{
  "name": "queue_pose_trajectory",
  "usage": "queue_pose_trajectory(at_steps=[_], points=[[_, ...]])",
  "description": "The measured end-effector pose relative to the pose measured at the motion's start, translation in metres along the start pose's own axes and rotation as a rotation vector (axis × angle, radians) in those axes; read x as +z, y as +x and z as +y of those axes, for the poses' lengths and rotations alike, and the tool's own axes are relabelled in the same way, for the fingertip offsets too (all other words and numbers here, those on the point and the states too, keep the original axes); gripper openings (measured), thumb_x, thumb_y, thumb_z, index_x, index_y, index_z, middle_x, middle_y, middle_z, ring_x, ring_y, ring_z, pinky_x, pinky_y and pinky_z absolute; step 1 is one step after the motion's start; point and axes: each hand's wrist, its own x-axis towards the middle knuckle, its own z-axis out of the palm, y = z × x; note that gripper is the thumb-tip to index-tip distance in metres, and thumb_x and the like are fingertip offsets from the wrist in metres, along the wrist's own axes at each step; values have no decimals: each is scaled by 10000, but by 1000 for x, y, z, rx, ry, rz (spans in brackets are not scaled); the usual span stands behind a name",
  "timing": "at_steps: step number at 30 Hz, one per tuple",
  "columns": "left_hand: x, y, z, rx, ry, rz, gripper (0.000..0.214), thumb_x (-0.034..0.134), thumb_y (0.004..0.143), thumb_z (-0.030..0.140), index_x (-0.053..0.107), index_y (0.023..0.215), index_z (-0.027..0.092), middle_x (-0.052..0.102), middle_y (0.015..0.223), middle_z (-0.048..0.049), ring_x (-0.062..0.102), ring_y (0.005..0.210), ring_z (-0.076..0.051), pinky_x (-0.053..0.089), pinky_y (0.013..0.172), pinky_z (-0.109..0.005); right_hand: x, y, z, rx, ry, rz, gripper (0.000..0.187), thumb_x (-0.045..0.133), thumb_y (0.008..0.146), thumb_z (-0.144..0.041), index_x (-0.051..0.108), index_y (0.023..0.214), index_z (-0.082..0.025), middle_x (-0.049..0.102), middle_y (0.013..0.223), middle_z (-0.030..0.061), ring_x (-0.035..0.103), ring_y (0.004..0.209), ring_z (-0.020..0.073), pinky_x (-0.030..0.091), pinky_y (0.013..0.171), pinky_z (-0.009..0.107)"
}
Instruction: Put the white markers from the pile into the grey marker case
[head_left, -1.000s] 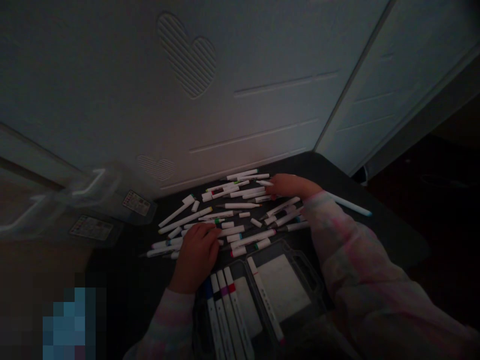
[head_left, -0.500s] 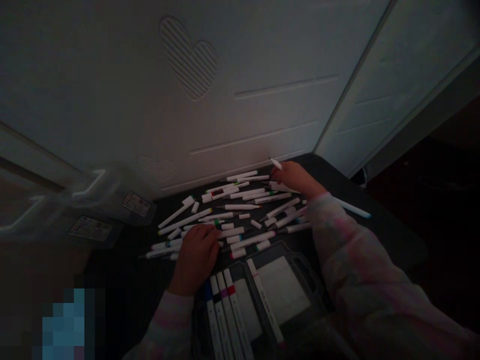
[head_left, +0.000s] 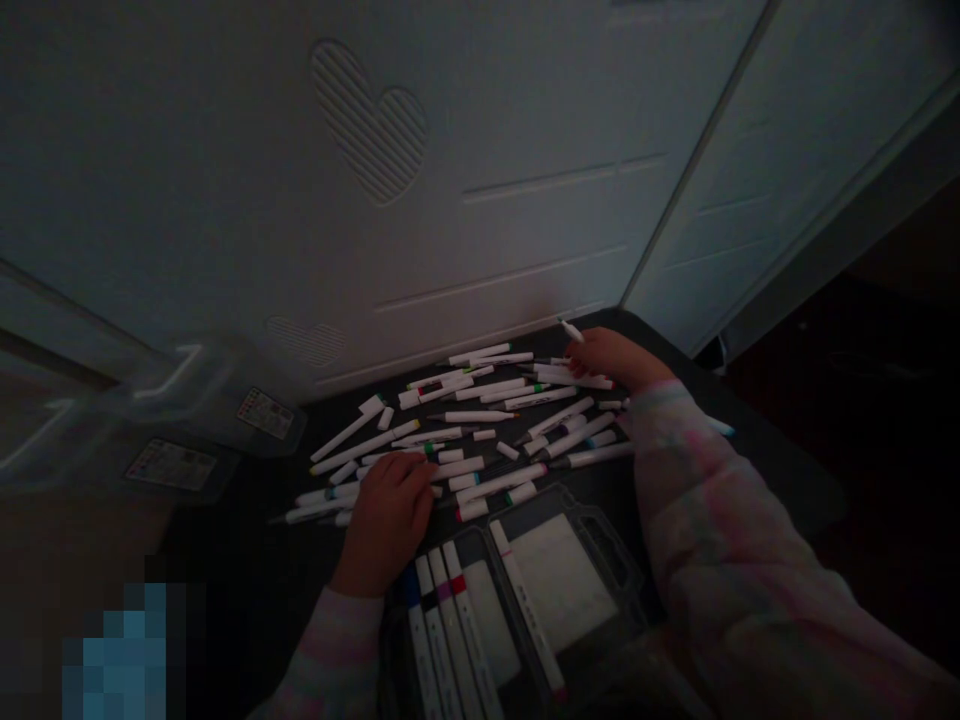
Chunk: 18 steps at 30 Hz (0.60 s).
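My right hand [head_left: 611, 358] is closed round a white marker [head_left: 571, 331] at the back right of the pile. The marker's dark tip points up and left. My left hand [head_left: 390, 515] rests palm down on the left part of the pile, its fingers lying over several white markers [head_left: 457, 467]; what lies beneath the palm is hidden. Loose caps, such as a green-banded cap [head_left: 520, 493], lie among the markers. Close in front is an open clear plastic case [head_left: 637, 570], with several markers [head_left: 450, 630] side by side in its left half and a pink-banded marker [head_left: 529, 610] across its middle.
All this lies on a dark tabletop [head_left: 772, 460] against white panels [head_left: 495, 260] with raised hearts. At the left stand clear plastic boxes [head_left: 225, 440] with labels. A blurred blue patch [head_left: 124, 650] is at the lower left. The picture is dim.
My right hand has shifted slightly to the right with the marker, uncovering more markers beside it. My left hand stays on the pile. The view has turned a little.
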Motion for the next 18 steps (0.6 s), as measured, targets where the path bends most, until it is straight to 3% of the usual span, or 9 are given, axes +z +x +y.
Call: queue_pose_trajectory(at_steps=[5,18], points=[[0,1,0,5,9,6,203,422,791,114,586,898,169,590,925,-70,502,920,-212,447,807,-396,-4,2,11,39,11,80,318,389,799,-212,640,907,-50,667,866,159,624,692,164,414,531,200],[2,-1,-3,11,17,6,207,413,803,132,581,918,169,586,941,-73,499,936,-213,439,814,-393,-4,8,24,75,-20,111,290,433,798,-216,651,907,-59,669,873,156,626,722,172,417,572,212]])
